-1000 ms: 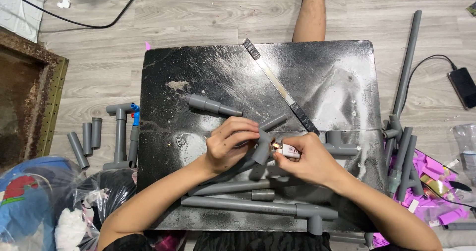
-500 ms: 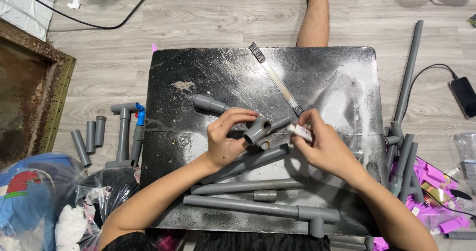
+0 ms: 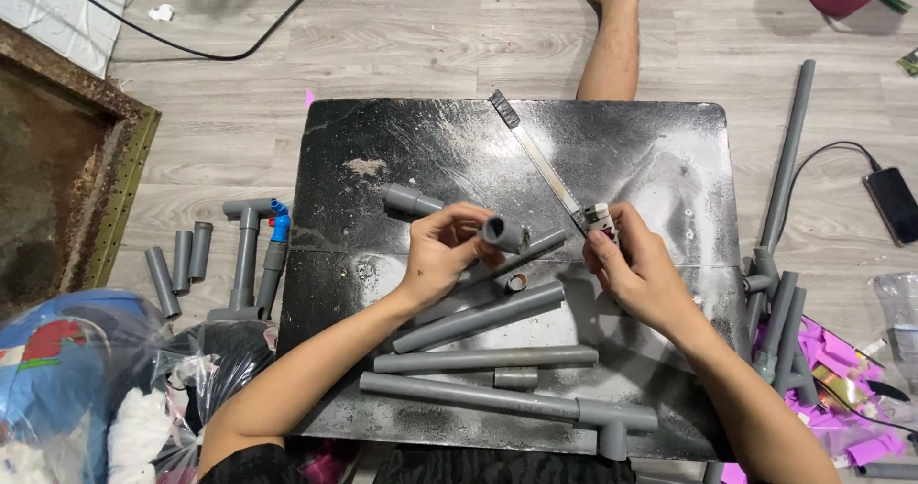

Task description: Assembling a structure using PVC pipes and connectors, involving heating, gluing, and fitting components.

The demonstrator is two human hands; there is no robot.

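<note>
A short grey pipe fitting [image 3: 501,231] is being gripped by the fingers of the left hand [image 3: 442,254], lifted just above the middle of the black board [image 3: 382,140], its open end turned up toward the camera. A small tube-like container [image 3: 600,218], probably glue, is being pinched closed-fisted in the right hand [image 3: 639,272], just right of the fitting and over the same board. A slip is being risked here: the fitting is being held only at the fingertips, so it could be dropped onto the pipes below, and anything squeezed from the container could be spilled onto the board or the fingers if the two pieces are brought together crookedly. A long hacksaw blade [image 3: 538,159] is lying diagonally on the board right beside the right hand, and the knuckles could be scraped against it. Several long grey pipes [image 3: 483,317] are being crowded under both wrists on the near half of the board, with a small ring [image 3: 516,281] among them that could be knocked away. Left of the board, more pipe pieces [image 3: 247,254] are lying on the floor; right of it, a phone [image 3: 891,205] is being charged.
</note>
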